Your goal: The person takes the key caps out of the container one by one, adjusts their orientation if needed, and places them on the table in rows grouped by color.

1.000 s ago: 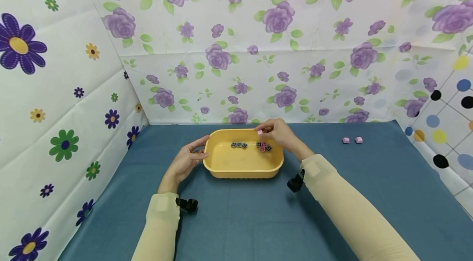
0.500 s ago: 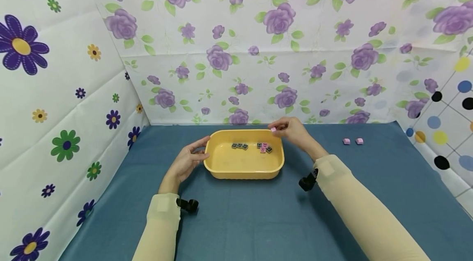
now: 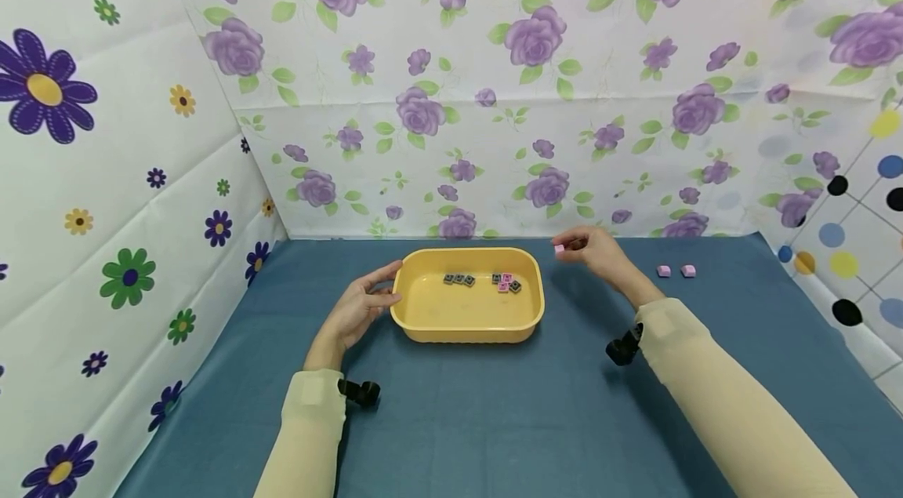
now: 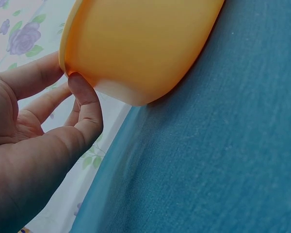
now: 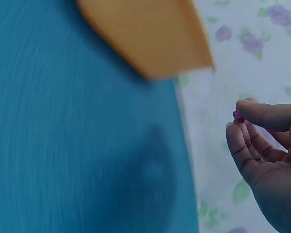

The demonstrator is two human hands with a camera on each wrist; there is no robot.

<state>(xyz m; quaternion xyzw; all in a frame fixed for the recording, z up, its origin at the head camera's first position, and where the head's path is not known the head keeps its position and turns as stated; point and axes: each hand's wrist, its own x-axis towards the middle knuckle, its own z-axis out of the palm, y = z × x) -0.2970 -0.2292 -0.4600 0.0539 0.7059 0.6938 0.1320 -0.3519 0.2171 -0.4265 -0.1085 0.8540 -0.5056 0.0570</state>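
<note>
My left hand (image 3: 353,314) holds the yellow plastic tray (image 3: 466,335) at its left end. In the left wrist view its thumb (image 4: 85,92) bends up under the rim, with the fingertips close by. My right hand (image 3: 600,255) pinches a small pink keycap (image 3: 560,249) between thumb and fingertips, in the air to the right of the tray. The right wrist view shows that keycap (image 5: 238,116) at the fingertips. Inside the tray lie three dark keycaps (image 3: 459,279) in a row, and beside them a cluster of pink keycaps (image 3: 503,287) and dark keycaps (image 3: 516,287), hollow sides up.
Two more pink keycaps (image 3: 664,271) (image 3: 688,271) sit on the blue cloth (image 3: 466,412) at the back right. A flower-printed sheet (image 3: 451,90) rises behind the cloth's far edge, with patterned sheets at both sides. Each wrist wears a small black camera.
My right hand has moved right, from over the tray's right end to outside it, still pinching the pink keycap. The left hand and tray stay in place.
</note>
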